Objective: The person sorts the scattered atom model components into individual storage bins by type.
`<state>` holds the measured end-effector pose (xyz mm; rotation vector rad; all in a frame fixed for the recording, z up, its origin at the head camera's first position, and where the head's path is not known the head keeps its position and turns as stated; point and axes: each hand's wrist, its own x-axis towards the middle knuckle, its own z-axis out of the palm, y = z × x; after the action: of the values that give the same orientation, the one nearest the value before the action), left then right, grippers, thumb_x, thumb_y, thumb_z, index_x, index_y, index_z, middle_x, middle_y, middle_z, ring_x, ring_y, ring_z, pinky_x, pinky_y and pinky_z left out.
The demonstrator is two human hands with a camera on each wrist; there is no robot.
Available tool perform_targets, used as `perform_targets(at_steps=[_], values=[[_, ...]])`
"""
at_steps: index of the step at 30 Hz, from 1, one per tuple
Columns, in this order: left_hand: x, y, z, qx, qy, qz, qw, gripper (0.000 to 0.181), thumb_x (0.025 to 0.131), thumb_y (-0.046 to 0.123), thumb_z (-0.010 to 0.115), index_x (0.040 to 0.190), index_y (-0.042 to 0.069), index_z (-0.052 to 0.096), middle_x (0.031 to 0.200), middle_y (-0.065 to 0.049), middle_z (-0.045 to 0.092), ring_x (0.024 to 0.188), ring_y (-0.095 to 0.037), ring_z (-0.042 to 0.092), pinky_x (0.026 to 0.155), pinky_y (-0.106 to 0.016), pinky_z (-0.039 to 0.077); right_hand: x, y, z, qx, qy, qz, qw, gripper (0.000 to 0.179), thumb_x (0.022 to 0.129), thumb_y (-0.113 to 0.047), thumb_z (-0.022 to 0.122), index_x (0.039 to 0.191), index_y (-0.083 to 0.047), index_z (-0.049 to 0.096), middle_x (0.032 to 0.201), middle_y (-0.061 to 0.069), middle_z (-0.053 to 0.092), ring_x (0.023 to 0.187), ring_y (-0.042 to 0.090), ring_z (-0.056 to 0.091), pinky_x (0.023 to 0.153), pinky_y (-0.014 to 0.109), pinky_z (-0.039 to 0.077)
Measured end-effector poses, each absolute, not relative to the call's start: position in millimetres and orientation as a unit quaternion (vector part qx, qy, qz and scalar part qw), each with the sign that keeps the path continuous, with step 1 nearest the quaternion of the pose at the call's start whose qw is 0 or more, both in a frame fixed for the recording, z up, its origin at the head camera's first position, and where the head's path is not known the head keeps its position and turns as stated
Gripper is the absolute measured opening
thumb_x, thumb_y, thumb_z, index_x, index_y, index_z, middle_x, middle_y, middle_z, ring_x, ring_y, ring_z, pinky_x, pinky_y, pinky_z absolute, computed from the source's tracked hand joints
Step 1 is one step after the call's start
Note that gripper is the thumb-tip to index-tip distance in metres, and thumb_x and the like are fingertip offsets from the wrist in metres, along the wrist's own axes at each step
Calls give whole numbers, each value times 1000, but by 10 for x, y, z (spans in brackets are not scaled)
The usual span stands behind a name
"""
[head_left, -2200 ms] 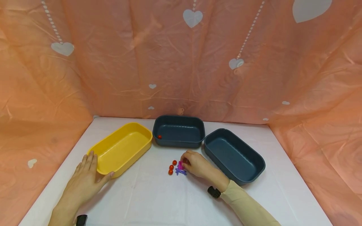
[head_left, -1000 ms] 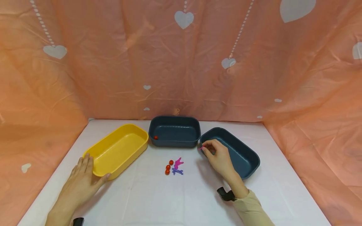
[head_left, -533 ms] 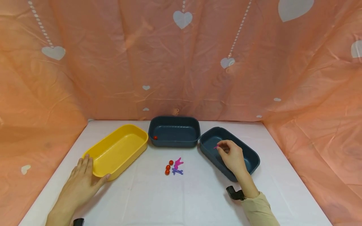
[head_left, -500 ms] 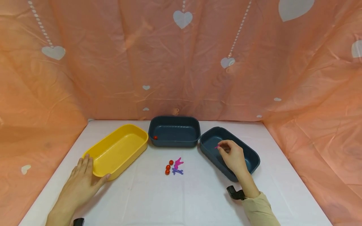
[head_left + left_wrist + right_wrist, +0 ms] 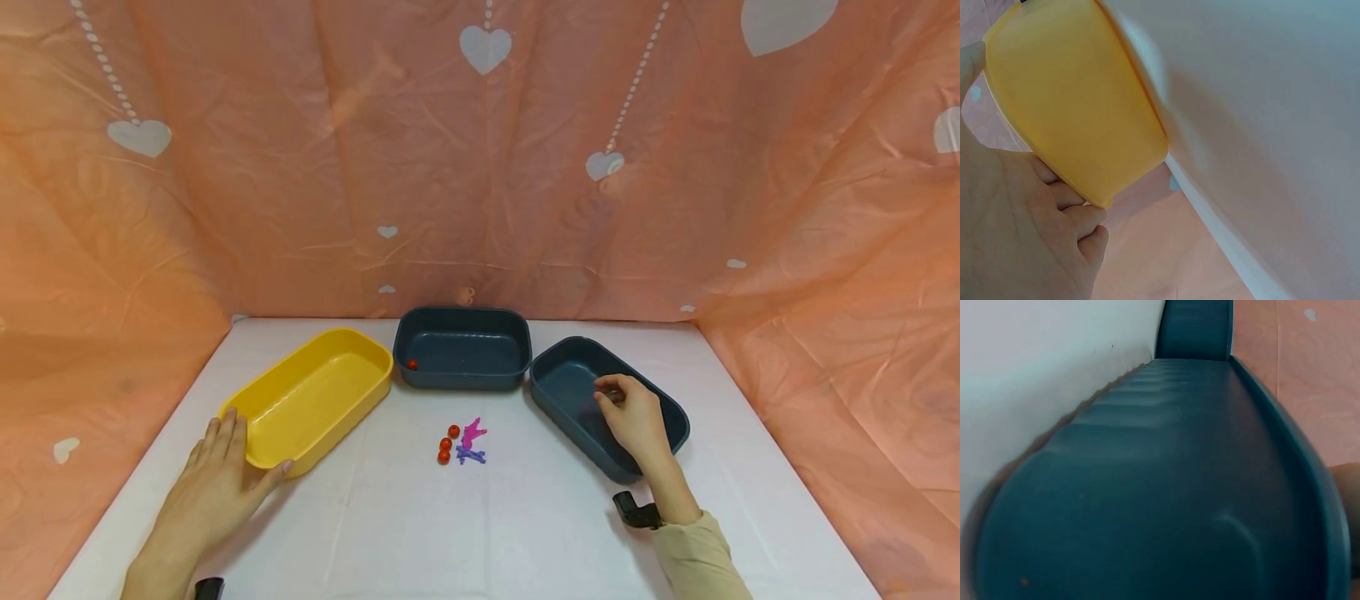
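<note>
My left hand (image 5: 202,492) rests on the near left end of a yellow tray (image 5: 315,400), its fingers nearly straight over the rim and the thumb on the near side. In the left wrist view the fingertips touch the rim of that tray (image 5: 1085,100). My right hand (image 5: 633,417) hovers over the right dark blue tray (image 5: 570,417), thumb and forefinger a little apart with nothing visible between them. Below the fingertips is a faint, blurred pink spot (image 5: 589,408). The right wrist view shows mostly the dark tray's outer wall (image 5: 1135,506).
On the white table, several red beads (image 5: 446,444) lie beside a small pink piece (image 5: 473,432) and small purple pieces (image 5: 471,455), shapes unclear. Another dark blue tray (image 5: 462,382) stands at the back, holding one red bead (image 5: 412,365). A peach curtain hangs behind.
My right hand carried a small pink piece from the middle pile to over the right dark tray, and the piece has now left its fingers. The left hand stayed on the yellow tray.
</note>
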<state>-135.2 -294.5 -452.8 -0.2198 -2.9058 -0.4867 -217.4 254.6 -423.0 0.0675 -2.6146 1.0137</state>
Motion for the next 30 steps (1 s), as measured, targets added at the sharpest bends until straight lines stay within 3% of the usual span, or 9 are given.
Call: perform_targets(at_steps=[15,23,30], values=[[-1356,-2957,-4540,-75,-979,-166,95,104,102,54,59,152,-25,15,162,-44,7,151,-60,7,127,-60,-4,-2161,2417,-4183,51,-906,376,186,15,96,-4,72,111,0,75,109,15,72,93,28,71,80,33,61],[-1340,-2953,-4551,-72,-979,-166,95,104,101,53,60,152,-25,15,163,-44,7,152,-60,8,127,-60,-3,-2150,2171,-4164,93,-896,389,192,14,93,-2,75,107,-1,76,100,9,70,83,22,69,70,24,59],[-1345,-2951,-4541,-72,-979,-165,92,104,102,53,59,153,-25,14,163,-44,7,152,-59,7,127,-60,-4,-2113,1930,-4144,141,-891,383,199,13,91,-1,77,104,-4,76,95,4,70,80,16,67,69,26,58]])
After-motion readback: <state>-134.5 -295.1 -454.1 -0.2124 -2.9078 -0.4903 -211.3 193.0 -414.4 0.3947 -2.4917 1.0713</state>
